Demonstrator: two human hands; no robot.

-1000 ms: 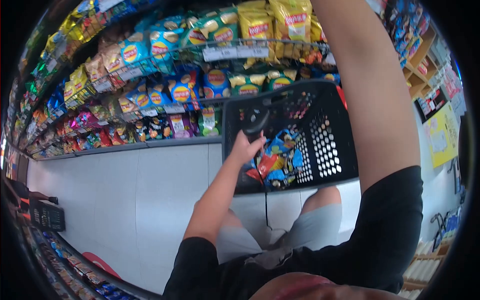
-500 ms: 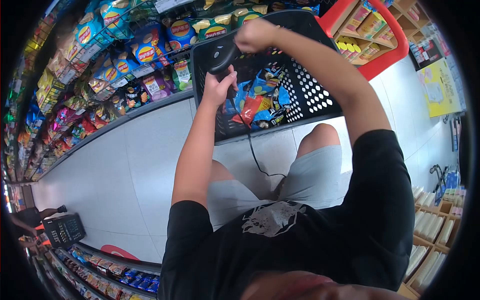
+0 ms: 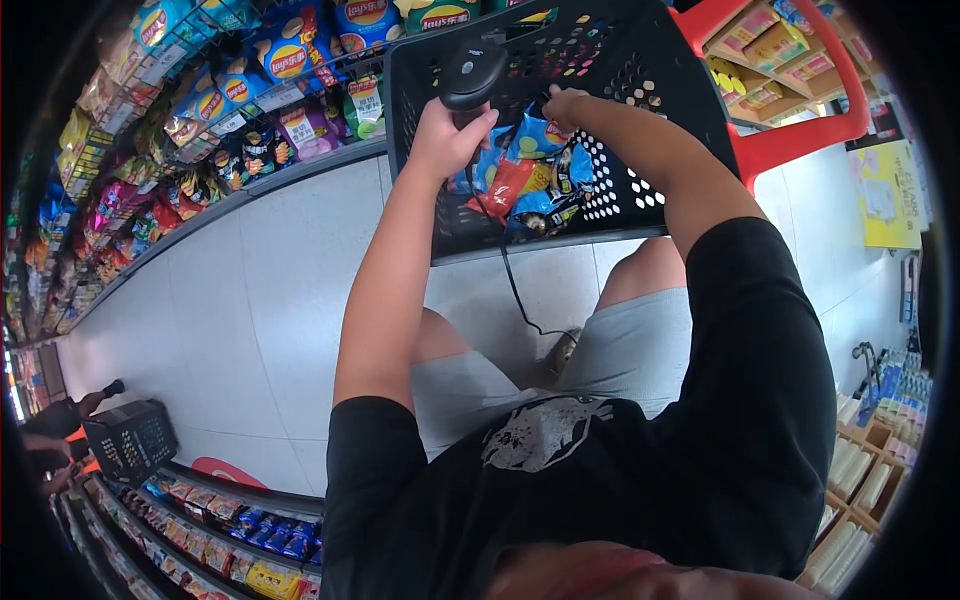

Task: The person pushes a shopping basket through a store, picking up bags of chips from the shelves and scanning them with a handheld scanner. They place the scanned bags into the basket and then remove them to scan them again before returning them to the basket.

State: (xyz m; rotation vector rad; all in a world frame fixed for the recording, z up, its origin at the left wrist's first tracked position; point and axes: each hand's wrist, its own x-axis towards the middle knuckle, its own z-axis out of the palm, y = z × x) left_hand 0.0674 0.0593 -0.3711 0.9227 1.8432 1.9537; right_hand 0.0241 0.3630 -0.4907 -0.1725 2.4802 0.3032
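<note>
My left hand [image 3: 447, 137] grips a black handheld scanner [image 3: 473, 72] with a cord hanging down, held over a black perforated shopping basket [image 3: 640, 190]. My right hand [image 3: 562, 104] reaches into the basket and touches a blue snack bag [image 3: 532, 135]. Several blue, red and yellow snack packets [image 3: 520, 190] lie in the basket.
Shelves of chip bags [image 3: 250, 90] line the aisle ahead and to the left. A red cart frame [image 3: 800, 130] stands behind the basket. Another black basket [image 3: 130, 440] sits at the lower left beside another person. More shelving [image 3: 870, 470] runs along the right.
My right arm has come down from the upper shelf into the basket. The view has tilted down, and the scanner stays in my left hand.
</note>
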